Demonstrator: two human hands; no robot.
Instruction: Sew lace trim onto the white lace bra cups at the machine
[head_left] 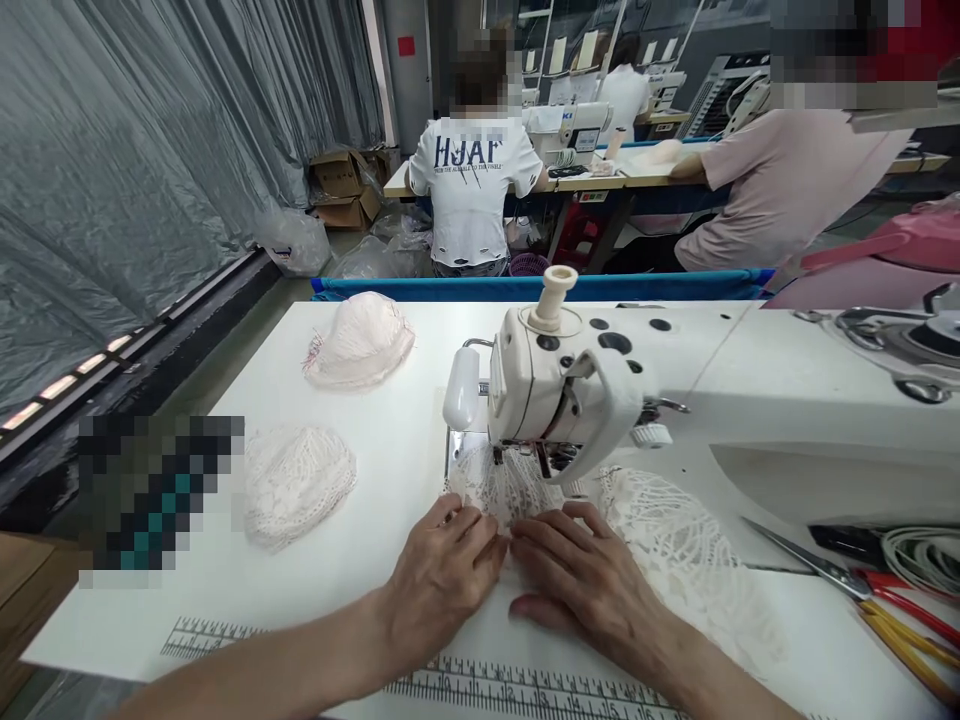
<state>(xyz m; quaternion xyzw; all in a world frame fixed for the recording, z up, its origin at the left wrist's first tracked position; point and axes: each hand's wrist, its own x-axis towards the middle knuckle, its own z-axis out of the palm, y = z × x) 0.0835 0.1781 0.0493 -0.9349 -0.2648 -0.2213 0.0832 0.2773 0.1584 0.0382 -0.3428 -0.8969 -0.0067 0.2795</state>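
Note:
White lace fabric lies under the needle area of a white sewing machine. My left hand is closed on the near edge of that lace, its fingers curled and pinching. Beside it, my right hand rests with fingers stretched over the lace and the thumb apart, on the table. More lace spreads to the right of my right hand. What lies beneath my fingers is partly hidden.
At the left of the table are a pale pink cup-shaped piece and a folded lace piece. Scissors with red handles and a yellow-handled tool lie right. A ruler strip runs along the front. Co-workers sit beyond.

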